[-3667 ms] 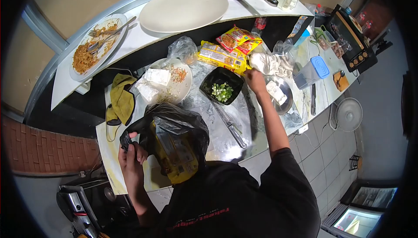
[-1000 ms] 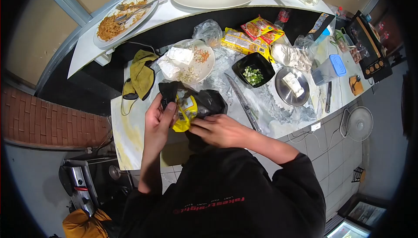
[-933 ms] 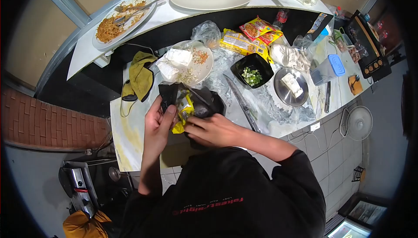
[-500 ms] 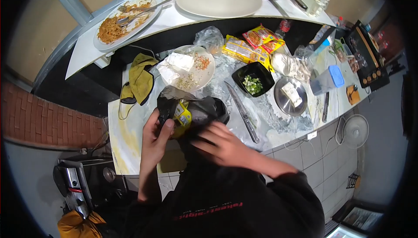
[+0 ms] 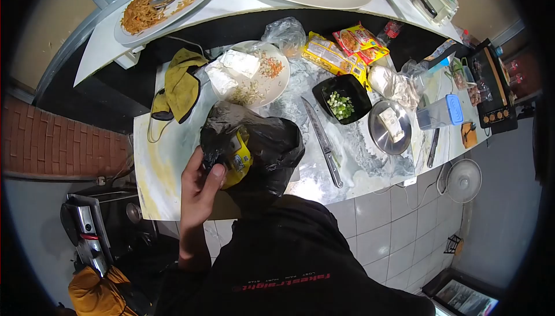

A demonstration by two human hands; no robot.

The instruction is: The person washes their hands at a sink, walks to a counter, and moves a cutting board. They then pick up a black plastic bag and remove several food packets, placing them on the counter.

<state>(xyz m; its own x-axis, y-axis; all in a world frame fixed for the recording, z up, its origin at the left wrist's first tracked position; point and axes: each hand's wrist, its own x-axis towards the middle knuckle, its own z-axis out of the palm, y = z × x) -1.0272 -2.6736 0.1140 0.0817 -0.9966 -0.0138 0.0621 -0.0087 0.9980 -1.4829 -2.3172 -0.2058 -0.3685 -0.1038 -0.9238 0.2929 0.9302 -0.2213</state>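
My left hand (image 5: 199, 191) grips the left side of a black plastic bag (image 5: 269, 142), thumb in front. A yellow packet (image 5: 239, 157) shows at the bag's opening, beside my thumb; its print is too blurred to read. The bag hangs at the front edge of the marble-patterned table (image 5: 156, 171). My right hand is out of sight. Right of the bag lies a knife (image 5: 322, 142) with a dark handle. Behind it stands a plate (image 5: 272, 90) with white pieces and shredded bits.
A black bowl (image 5: 361, 102) holds chopped green onion. Nearby are a metal plate (image 5: 378, 142) with a white block, noodle packets (image 5: 361, 41), a blue-lidded container (image 5: 436, 113) and a yellow-black cloth (image 5: 182, 79). The raised shelf (image 5: 231, 9) bears noodles and a large plate.
My right hand has left the bag and gone from view. The left hand keeps its hold, a little lower in view. The view has shifted slightly.
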